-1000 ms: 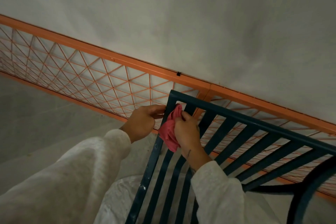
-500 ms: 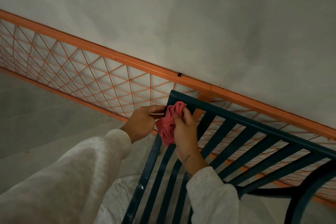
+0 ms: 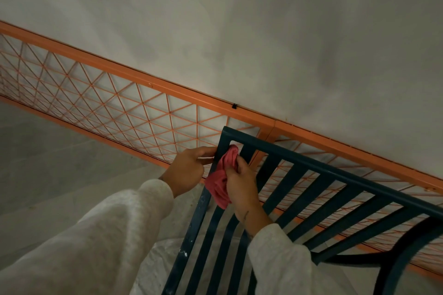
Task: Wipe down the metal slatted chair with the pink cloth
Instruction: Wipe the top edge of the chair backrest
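Pink cloth [image 3: 219, 182]: bunched into a loose wad at the upper corner of the chair back and pressed against the inner face of the outer upright [image 3: 199, 223], just under the top rail [image 3: 335, 172]. Its long axis follows that upright, the upper end poked into the first gap between slats and the tail hanging below. Right hand [image 3: 239, 184]: fingers curled tight round the wad, bearing it onto the metal, which looks like the grip for rubbing into a tight corner. Left hand [image 3: 189, 170]: fingers and thumb clamped on the same upright from the outside, by my reading to steady the frame against the push of the wipe. Metal slatted chair [image 3: 299, 201]: dark teal, seen from behind and above. Its top rail runs from the hands away down to the right, and its slats lie parallel, slanting toward the near left. A curved arm [image 3: 407, 256] shows at the far right, and pale specks dot the lower upright. Most of the slats look unwiped as yet. Beyond the chair, an orange lattice panel [image 3: 119, 103] stands along a grey-white wall [image 3: 239, 31]. The floor [image 3: 48, 163] is pale, with crinkled light sheeting [image 3: 163, 261] under the chair.
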Motion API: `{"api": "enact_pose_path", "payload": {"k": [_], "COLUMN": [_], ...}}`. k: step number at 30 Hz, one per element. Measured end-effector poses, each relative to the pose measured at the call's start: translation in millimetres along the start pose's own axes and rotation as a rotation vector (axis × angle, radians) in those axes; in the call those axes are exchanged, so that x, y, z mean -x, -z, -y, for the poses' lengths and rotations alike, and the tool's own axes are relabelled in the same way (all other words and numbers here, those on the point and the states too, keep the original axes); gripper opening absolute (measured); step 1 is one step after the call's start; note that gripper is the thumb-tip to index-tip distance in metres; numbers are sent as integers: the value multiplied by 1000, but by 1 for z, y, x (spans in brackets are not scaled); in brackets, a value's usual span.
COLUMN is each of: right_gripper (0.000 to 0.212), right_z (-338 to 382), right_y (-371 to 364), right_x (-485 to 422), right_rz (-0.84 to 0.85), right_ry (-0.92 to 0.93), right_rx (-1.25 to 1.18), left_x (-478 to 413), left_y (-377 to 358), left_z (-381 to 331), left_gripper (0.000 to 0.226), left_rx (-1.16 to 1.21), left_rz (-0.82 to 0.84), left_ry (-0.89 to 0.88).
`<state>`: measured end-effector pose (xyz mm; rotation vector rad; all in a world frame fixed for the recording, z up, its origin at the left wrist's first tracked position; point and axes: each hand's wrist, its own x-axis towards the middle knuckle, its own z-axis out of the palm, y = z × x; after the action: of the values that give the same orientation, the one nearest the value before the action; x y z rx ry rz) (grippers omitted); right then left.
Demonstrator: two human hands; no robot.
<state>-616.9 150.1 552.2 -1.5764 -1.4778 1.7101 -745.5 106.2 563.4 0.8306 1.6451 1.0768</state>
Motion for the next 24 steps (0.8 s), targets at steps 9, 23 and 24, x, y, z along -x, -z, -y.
{"api": "enact_pose_path", "payload": {"k": [9, 23, 24], "right_gripper": [39, 28, 26], "right_z": [1, 30, 41], "right_y": [-4, 43, 52], "right_x": [1, 19, 21], "right_rz": [-24, 151, 151], "right_ry": [36, 113, 148], "right_rx": [90, 166, 166], "left_x": [8, 8, 8], "left_y": [0, 4, 5], "left_z": [-7, -10, -12], "left_gripper": [75, 72, 73], "left_rx": [-40, -153, -183], "left_rz": [25, 17, 16], "left_ry": [9, 30, 31]}}
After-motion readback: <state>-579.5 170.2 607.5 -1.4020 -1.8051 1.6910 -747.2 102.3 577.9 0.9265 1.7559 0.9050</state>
